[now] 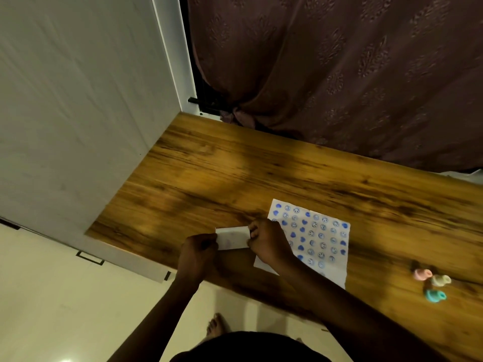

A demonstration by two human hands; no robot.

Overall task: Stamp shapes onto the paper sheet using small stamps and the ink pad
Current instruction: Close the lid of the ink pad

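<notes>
A white paper sheet (320, 236) covered with blue stamped hearts and smiley faces lies flat on the wooden table (235, 178). Left of it, a small folded white piece of paper (232, 238) is held just above the table by both hands. My left hand (200, 253) grips its left end and my right hand (266, 241) pinches its right end, with my right forearm crossing the stamped sheet's near-left corner. Three small stamps lie at the right: pink (422, 274), cream (440, 280) and teal (435, 296). I see no ink pad.
A white cabinet panel (78, 113) borders the table on the left. A dark maroon curtain (339, 74) hangs behind the table's far edge. Pale floor tiles (65, 309) and a bare foot (217, 325) show below the near edge.
</notes>
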